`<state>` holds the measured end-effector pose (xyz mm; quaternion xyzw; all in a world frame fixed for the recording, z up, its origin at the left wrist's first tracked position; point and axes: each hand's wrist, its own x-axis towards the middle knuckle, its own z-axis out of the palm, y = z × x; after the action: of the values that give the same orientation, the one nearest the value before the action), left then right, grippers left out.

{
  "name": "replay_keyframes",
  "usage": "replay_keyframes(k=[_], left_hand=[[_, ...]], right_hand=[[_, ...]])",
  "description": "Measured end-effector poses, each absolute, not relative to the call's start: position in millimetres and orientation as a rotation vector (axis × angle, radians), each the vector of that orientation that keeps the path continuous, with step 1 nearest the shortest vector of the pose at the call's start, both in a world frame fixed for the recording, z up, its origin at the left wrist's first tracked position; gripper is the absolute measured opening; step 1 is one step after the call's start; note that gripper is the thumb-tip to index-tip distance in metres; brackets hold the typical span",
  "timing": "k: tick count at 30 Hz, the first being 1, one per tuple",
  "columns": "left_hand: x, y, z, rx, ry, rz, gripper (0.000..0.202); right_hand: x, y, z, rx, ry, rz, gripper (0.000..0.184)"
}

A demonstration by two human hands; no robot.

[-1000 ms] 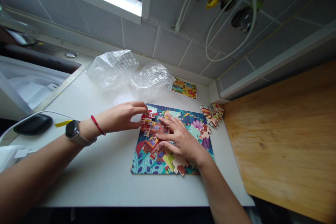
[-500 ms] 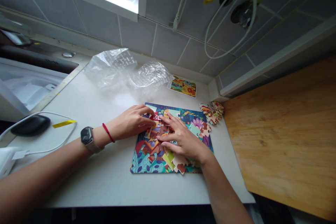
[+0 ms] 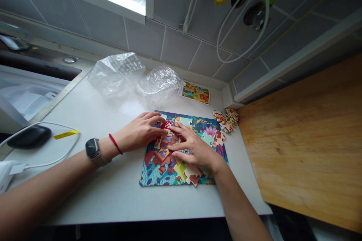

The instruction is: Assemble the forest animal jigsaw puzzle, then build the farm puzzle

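A colourful jigsaw puzzle [image 3: 158, 179] lies flat on the white counter, its dark blue board partly covered with pieces. At its upper left, my left hand [image 3: 141, 130] has bent fingers, with thumb and forefinger closed on a red puzzle piece [image 3: 167, 124] marked with a white X. My right hand [image 3: 195, 147] lies over the middle of the board, fingers spread and tips touching the brown and orange pieces. Loose pieces [image 3: 192, 176] rest on the board below my right palm. More sit at its right side. What lies under my right palm is hidden.
Crumpled clear plastic [image 3: 115, 71] lies behind the board, beside a small picture card [image 3: 195, 93]. A pile of puzzle pieces [image 3: 227, 118] is at the right. A black mouse-shaped object [image 3: 29, 136] and white cable [image 3: 63, 156] are at left; a wooden board [image 3: 305, 147] adjoins the counter.
The whole view has shifted slightly. My right fingers have moved very little over the pieces, and my left hand stays at the red puzzle piece.
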<state>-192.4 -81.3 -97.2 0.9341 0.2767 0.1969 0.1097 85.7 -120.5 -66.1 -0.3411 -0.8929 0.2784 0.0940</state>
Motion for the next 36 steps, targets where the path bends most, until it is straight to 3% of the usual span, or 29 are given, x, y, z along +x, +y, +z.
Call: replay_keyframes(k=[8, 15, 23, 29, 36], left_hand=[[-192, -81, -104, 2.707, 0.807, 0.611, 0.034], [-194, -79, -103, 2.704, 0.801, 0.563, 0.033], [-206, -87, -97, 2.785, 0.855, 0.361, 0.061], [-205, -85, -101, 2.753, 0.846, 0.361, 0.042], [-205, -76, -111, 2.709, 0.820, 0.445, 0.041]], right_hand=[[90, -119, -68, -1.001, -2.489, 0.851, 0.026], [98, -112, -74, -1.124, -2.182, 0.584, 0.021], [102, -109, -80, -1.173, -2.207, 0.550, 0.023], [102, -108, -80, -1.190, -2.224, 0.578, 0.024], [96, -111, -80, -1.125, -2.314, 0.659, 0.028]])
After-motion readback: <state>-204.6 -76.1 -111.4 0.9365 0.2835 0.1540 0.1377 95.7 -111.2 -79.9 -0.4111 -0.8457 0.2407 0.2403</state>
